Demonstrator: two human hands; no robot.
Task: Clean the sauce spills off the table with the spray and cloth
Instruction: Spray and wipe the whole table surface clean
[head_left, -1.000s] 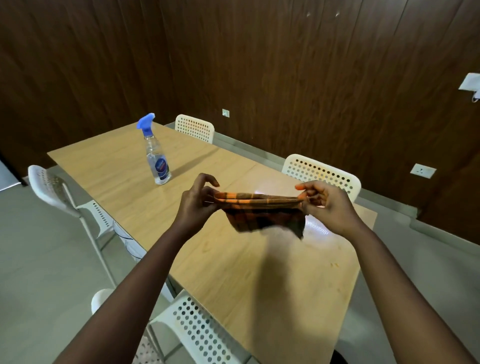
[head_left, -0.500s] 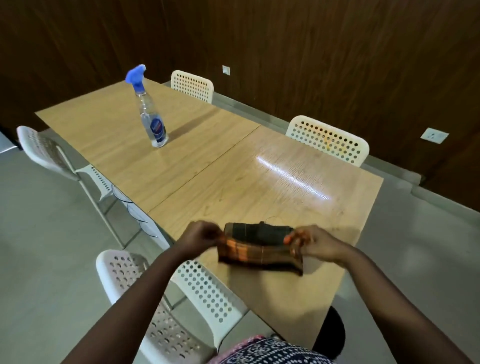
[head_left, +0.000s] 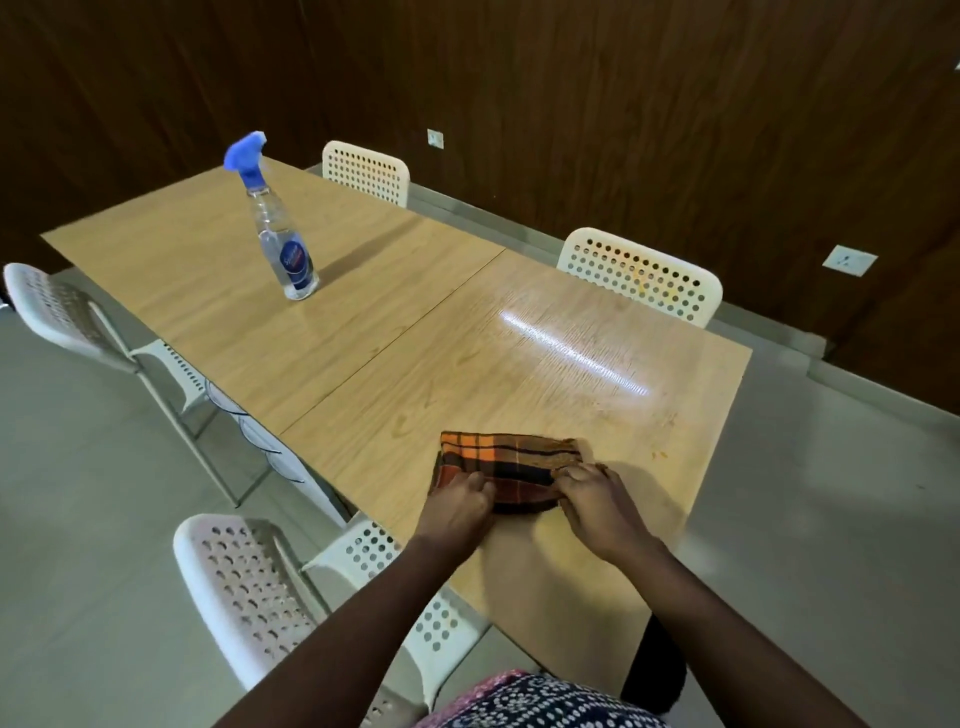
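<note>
Your folded cloth (head_left: 511, 470), checked in orange and dark brown, lies flat on the surface (head_left: 363, 332) in the lower middle of the frame. Your left hand (head_left: 460, 501) presses on its lower left part with the fingers curled onto the fabric, and your right hand (head_left: 592, 493) has its grip pinched on the cloth's right end. Both hands touch the cloth (neither lifts it clear of the wood).

To the right of the cloth, a few small orange sauce specks (head_left: 660, 455) sit near the surface's right edge, apart from the fabric.

The spray bottle (head_left: 278, 234), clear with a blue trigger head and a blue label, stands upright in the upper left of the frame, well apart from your hands.

White perforated chairs ring the surface: one (head_left: 644, 278) at the upper right, one (head_left: 366, 171) at the top centre, one (head_left: 57, 312) at the left, and one (head_left: 249, 587) at the lower left beside your left forearm. Dark wood panelling (head_left: 623, 104) fills the top of the frame.
</note>
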